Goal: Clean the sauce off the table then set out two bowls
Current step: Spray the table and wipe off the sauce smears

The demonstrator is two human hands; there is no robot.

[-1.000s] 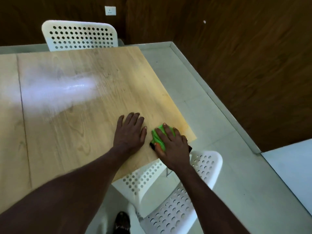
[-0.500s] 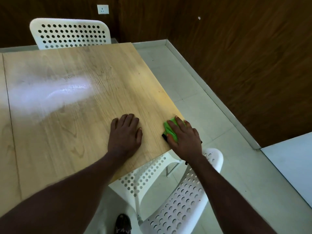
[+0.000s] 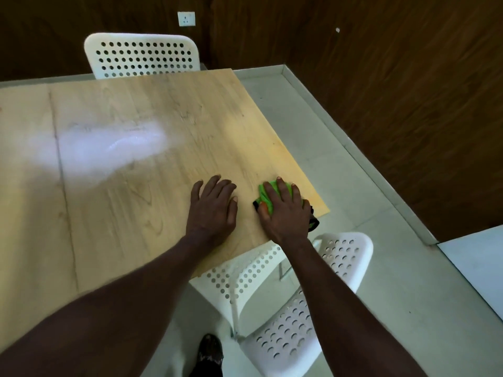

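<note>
Wooden table (image 3: 136,213) — left hand (image 3: 213,210) flat, fingers spread; right hand (image 3: 284,213) presses flat on green cloth (image 3: 265,195) — white chair (image 3: 340,257) beside corner.

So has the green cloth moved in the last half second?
Yes. The green cloth under the right hand slid left along the table, away from its near right corner, now uncovered.

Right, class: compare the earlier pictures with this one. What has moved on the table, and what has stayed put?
The right hand, pressing the green cloth, slid it out to the right edge of the table, then back toward the left hand. Nothing was picked up or let go. The left hand stayed flat on the table.
</note>
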